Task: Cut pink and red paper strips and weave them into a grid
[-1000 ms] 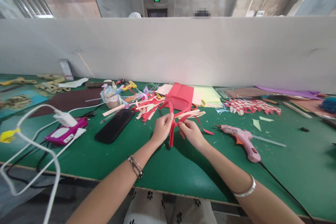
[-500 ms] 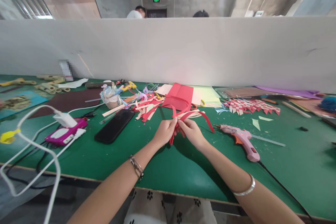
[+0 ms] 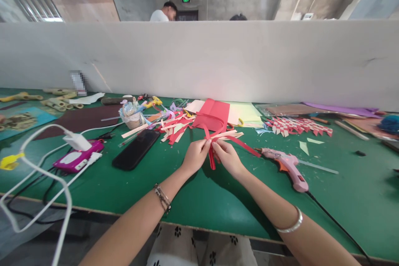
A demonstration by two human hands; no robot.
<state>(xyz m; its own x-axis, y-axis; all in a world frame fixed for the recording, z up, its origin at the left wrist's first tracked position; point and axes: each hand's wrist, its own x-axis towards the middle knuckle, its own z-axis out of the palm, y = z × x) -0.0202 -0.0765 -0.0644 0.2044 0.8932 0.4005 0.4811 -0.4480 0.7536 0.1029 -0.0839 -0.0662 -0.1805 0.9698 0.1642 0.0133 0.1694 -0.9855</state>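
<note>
Pinched between my left hand (image 3: 197, 156) and my right hand (image 3: 229, 158) are red paper strips (image 3: 246, 146), joined where the fingertips meet. One strip reaches right toward the glue gun, another curves up and left, and short ends hang down between the hands. Just beyond them lie red paper (image 3: 213, 114) and pale strips (image 3: 230, 135). A pink glue gun (image 3: 289, 166) rests on the green table to the right of my right hand. Red and cream strips (image 3: 177, 129) are heaped behind my left hand.
A black phone (image 3: 136, 149), a purple power strip (image 3: 77, 158) with white cables and a cup of scraps (image 3: 132, 116) are on the left. Woven red-and-white paper (image 3: 301, 126) lies at right. A grey partition (image 3: 199, 62) stands behind; beyond it is a person (image 3: 160, 15).
The long red strip on the right now extends straighter and farther right. The lower ends have swung to the right. Behind the partition, the person's head shows higher.
</note>
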